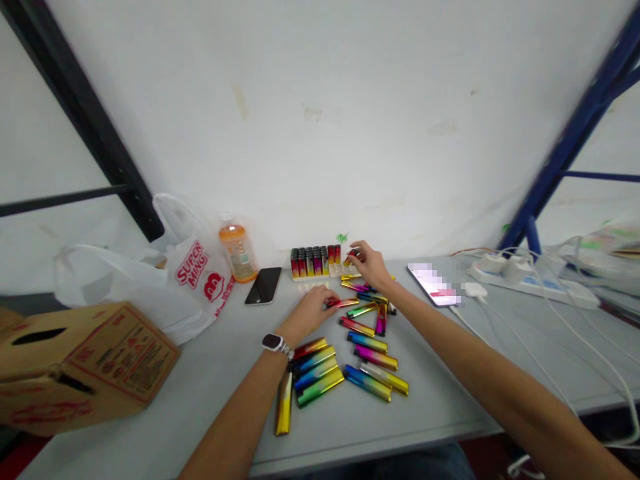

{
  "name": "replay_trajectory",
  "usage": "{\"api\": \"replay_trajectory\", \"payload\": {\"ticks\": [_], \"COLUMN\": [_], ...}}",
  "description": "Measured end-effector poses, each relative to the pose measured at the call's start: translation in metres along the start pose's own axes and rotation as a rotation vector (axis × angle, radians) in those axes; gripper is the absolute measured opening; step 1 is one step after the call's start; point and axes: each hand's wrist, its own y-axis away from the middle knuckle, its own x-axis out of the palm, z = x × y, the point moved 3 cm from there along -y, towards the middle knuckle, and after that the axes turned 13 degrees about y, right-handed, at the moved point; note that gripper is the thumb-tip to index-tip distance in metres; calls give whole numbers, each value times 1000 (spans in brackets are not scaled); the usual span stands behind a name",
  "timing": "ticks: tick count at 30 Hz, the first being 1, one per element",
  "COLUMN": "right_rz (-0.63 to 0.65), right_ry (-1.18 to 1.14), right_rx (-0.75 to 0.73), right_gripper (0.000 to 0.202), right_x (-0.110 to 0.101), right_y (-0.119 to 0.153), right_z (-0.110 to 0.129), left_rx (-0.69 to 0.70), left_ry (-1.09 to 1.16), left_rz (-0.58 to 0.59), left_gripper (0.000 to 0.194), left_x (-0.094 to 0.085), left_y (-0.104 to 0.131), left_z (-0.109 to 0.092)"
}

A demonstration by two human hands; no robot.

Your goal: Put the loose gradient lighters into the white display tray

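Observation:
My right hand [371, 264] is closed on a red and gold lighter [351, 257], held tilted over the right part of a white tray [337, 271]. Upright lighters with black tops [310, 261] fill the tray's left side in rows, and a few red ones [335, 253] stand beside them. Lower down, my left hand [313, 308] has its fingers closed on the end of a red lighter [345, 303] that lies on the table. Loose shiny lighters in blue, green, pink and gold [367, 341] are spread in front. Another group [320, 373] lies near my left wrist.
On the left are a cardboard box [115, 360], a white plastic bag [185, 280], an orange bottle [239, 252] and a dark phone [263, 286]. To the right, a lit phone [433, 285] lies by a power strip [540, 283] with trailing white cables. The wall rises behind.

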Motion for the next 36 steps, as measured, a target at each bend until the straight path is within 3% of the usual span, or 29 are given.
{"api": "replay_trajectory", "payload": {"ticks": [4,7,20,26,32,36], "right_rz": [58,118,160,148,112,122], "right_ry": [111,134,-24,238,653,784], "right_rx": [-70,-79,-13,-82,-100,-129], "right_gripper": [17,18,27,26,41,46], "right_x": [14,23,35,30,24,22], "right_y": [-25,-35,-46,-44,-25,-21], "right_z": [-12,-18,-39,-30,-15,-9], "left_rx": [-31,-56,-127,-133,-139,-153], "left_ry": [18,45,104,106,108,142], "left_rz": [-22,-33,-81,-101,-108,-111], "left_gripper": [20,18,15,14,15,14], "left_x": [-1,-3,-2,-2,-3,-4], "left_y": [1,2,0,-1,0,0], "left_z": [6,8,18,20,21,17]}}
